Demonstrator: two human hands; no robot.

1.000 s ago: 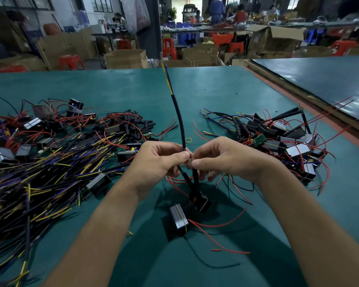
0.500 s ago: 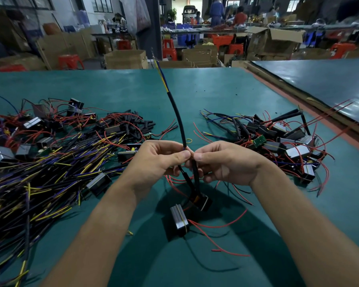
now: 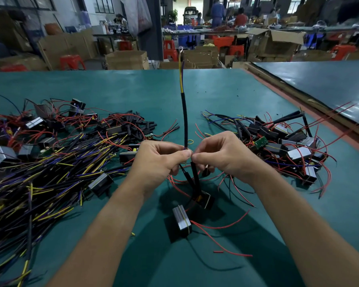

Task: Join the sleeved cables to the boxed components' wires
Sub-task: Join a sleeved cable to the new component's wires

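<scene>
green work table [image 3: 226, 96] spread across nearly the whole view, with a darker second table [image 3: 323, 83] off to the right. on the left, a broad heap of sleeved cables [image 3: 35, 183], black with yellow and purple ends, mixed with boxed components [image 3: 4, 155] and red wire. on the right, well apart from that heap, a smaller pile of joined parts [image 3: 286, 146], black sleeves and silver-faced boxes tangled with red and blue leads. short black sleeve pieces [image 3: 137, 125] lay at the far edge of the left heap.

between the piles, left hand [image 3: 160, 162] and right hand [image 3: 226, 156] met thumb to thumb above the table. left fingers pinched narrow around the lower end of one sleeved cable [image 3: 184, 121], which stood nearly upright, slightly bowed, its yellow and purple wires [image 3: 181, 77] bare at the top. right fingers closed narrow on thin wire ends at the same spot, touching the left thumb tip; exact wire held there too small to tell. two black sleeved leads [image 3: 193, 179] ran down from the pinch to a black boxed component [image 3: 204, 200] near the table. just beside it, nearer the camera, a silver-faced boxed part [image 3: 181, 220] lay with red wires [image 3: 222, 226] trailing right. a small red offcut [image 3: 218, 252] lay close by.
</scene>
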